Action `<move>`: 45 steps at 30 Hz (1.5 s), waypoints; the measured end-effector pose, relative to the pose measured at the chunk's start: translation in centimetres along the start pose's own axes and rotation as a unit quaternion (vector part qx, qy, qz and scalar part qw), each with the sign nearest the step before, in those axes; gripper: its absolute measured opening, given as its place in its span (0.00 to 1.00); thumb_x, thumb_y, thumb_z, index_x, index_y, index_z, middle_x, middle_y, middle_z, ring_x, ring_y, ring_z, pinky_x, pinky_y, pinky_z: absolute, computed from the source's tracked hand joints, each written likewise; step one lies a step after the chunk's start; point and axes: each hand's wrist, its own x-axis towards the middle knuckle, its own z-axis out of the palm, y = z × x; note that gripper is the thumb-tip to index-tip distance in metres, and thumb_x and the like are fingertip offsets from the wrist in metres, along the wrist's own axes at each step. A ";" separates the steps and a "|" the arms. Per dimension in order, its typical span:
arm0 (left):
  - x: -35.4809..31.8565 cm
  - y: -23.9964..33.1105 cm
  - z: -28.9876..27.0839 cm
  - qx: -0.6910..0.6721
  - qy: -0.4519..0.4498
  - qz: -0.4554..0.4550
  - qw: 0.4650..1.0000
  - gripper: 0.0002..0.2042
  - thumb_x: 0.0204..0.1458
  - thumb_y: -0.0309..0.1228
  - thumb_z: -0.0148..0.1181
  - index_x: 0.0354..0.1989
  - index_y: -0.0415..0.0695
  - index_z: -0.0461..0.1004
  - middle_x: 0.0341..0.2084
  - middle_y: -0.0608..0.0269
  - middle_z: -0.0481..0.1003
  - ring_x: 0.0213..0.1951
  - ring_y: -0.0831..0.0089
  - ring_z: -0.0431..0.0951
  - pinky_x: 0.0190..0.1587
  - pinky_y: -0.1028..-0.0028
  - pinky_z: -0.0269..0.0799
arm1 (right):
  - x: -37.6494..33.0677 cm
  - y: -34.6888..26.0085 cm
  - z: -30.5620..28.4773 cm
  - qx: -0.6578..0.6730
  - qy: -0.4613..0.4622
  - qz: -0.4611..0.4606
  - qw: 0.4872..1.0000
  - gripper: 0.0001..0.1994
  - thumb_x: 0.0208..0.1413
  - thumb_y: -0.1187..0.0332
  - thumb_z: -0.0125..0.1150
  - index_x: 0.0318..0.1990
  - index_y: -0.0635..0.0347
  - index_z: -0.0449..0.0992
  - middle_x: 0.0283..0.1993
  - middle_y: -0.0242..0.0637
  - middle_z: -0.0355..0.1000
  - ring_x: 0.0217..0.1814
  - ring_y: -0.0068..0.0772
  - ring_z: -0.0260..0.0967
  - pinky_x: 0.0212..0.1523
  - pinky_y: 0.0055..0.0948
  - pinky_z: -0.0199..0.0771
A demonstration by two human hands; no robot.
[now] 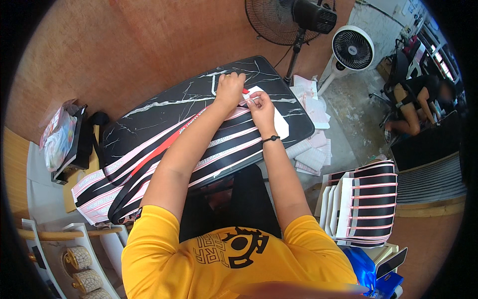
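My left hand (230, 90) is closed near the far middle of a black marbled table (167, 102). A long red printed ribbon (164, 144) runs under my left forearm to that hand, and a bit of red shows just past its fingers. Close by on the right, my right hand (262, 112) is closed in a pinch; fingers hide most of what is between them. Beneath both arms lie long black-and-white striped sheets with pink edges (214, 149). A white board (280, 124) shows beside my right wrist. A loose black strap (119, 199) hangs at the near left.
Two fans (352, 48) stand behind the table. Papers (311, 149) lie at its right. A stack of striped sheets (371, 204) sits at the lower right. Plastic-wrapped items (60, 144) are at the left. Another person (416, 99) crouches at the far right.
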 end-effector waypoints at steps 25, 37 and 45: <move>-4.3 1.0 1.8 -0.269 -0.128 -0.183 0.937 0.08 0.53 0.39 0.59 0.32 0.50 0.79 0.30 0.60 0.78 0.42 0.59 0.75 0.49 0.56 0.57 | 0.3 1.1 -1.0 -0.146 0.057 -0.122 0.980 0.05 0.53 0.72 0.65 0.37 0.59 0.81 0.39 0.34 0.75 0.46 0.30 0.69 0.50 0.30 0.68; -4.9 3.1 2.2 -0.198 -0.077 -0.231 0.949 0.09 0.49 0.33 0.56 0.32 0.48 0.82 0.31 0.53 0.80 0.46 0.59 0.73 0.53 0.56 0.55 | -0.2 0.5 -1.5 0.179 0.043 -0.080 0.980 0.02 0.58 0.73 0.61 0.37 0.58 0.75 0.48 0.33 0.65 0.50 0.28 0.65 0.50 0.30 0.67; -5.6 3.2 1.7 -0.327 0.049 -0.161 0.930 0.18 0.60 0.43 0.52 0.26 0.45 0.79 0.18 0.54 0.77 0.26 0.56 0.77 0.46 0.60 0.61 | 0.6 1.1 -1.6 0.161 0.069 0.008 0.985 0.04 0.62 0.71 0.58 0.40 0.62 0.74 0.39 0.30 0.68 0.37 0.19 0.64 0.38 0.20 0.67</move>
